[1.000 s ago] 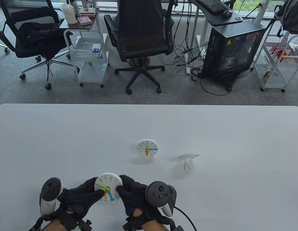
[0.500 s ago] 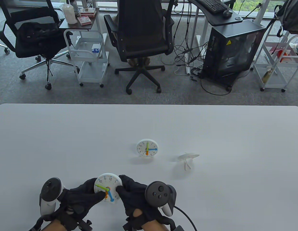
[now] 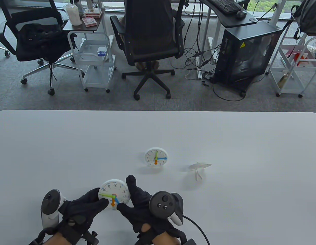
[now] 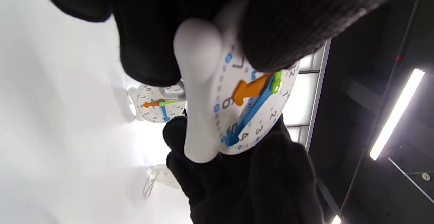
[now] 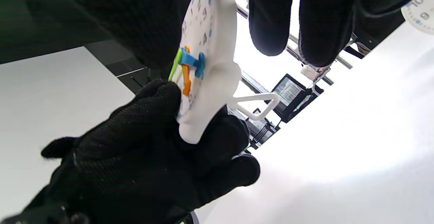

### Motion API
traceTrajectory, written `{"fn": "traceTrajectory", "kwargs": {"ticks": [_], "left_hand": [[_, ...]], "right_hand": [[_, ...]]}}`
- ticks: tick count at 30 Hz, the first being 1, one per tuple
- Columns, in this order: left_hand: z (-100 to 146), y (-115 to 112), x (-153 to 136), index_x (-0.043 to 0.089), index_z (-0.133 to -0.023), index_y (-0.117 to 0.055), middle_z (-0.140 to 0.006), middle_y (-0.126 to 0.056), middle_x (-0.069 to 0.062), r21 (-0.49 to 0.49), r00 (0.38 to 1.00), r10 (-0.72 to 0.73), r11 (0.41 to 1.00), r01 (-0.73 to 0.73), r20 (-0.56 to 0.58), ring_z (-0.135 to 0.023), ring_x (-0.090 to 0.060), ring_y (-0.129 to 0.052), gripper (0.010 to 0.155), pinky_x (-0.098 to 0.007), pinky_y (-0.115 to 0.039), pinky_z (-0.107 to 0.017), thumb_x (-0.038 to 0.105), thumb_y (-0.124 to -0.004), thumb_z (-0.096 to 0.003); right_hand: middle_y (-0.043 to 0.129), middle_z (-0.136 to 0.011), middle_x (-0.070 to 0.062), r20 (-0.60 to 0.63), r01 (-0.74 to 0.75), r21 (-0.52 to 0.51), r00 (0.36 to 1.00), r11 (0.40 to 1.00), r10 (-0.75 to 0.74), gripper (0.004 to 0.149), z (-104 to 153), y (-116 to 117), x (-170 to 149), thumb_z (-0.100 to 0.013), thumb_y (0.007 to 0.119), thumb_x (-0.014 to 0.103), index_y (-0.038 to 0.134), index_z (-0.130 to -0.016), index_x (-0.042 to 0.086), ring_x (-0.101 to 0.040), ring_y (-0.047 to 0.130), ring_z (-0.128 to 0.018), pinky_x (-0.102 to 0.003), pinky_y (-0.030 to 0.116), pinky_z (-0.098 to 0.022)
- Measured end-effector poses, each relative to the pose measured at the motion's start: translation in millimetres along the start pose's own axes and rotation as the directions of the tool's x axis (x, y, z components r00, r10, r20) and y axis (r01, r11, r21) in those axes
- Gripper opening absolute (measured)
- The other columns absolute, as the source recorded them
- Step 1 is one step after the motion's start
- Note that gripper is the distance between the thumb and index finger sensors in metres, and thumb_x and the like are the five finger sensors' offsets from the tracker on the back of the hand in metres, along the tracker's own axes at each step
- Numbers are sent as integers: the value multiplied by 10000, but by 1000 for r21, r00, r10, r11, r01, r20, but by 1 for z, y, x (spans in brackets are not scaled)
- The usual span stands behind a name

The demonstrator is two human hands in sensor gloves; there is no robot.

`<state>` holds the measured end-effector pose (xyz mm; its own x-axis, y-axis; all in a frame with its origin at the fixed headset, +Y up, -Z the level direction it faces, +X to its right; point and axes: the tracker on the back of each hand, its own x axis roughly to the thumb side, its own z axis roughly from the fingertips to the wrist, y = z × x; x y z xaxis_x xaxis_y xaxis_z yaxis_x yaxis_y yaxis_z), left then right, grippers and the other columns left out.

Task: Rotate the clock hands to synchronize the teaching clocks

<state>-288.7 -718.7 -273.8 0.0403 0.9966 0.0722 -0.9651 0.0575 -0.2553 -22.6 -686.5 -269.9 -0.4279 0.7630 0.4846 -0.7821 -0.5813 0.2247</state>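
Near the front edge of the white bench [image 3: 224, 132], the left hand [image 3: 82, 208] has its grip closed on the near teaching clock [image 3: 114, 194], fingers wrapped round the left rim with a fingertip lying on the dial by the green hand [image 3: 106, 195]. The right hand [image 3: 140, 204] touches the clock's right edge, its grip wide, one finger pointing up beside the rim. The orange hand [image 3: 113, 201] points down toward six; the blue hand [image 4: 249, 114] toward five. Farther back stands the second teaching clock [image 3: 156, 156], upright. To its right, well apart, lies a third clock [image 3: 199, 166], seen edge-on with its wire stand out.
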Motion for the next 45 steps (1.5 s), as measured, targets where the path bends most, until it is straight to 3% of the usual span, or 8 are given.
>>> {"fn": "traceTrajectory", "kwargs": {"ticks": [16,45], "left_hand": [[1,-4,2,164,-907,-765,-761,-1058,-41,-51,999,31,998,-30,18,-687,-375,-1041,527,-664,-700,-570,406,-926,-468],[2,-5,1,168,-935,-746,-775,-1040,-54,-63,1000,-5,998,6,13,-698,-387,-1021,531,-670,-685,-574,385,-905,-478]], "right_hand": [[755,-889,-173,134,-236,-103,959,966,249,987,2,4,19,-455,885,429,297,-1028,-120,-421,932,-673,-681,665,-523],[864,-777,-147,162,-236,-120,954,964,254,833,2,1,21,-472,850,331,418,-1001,-146,-354,1001,-560,-667,706,-504]]}}
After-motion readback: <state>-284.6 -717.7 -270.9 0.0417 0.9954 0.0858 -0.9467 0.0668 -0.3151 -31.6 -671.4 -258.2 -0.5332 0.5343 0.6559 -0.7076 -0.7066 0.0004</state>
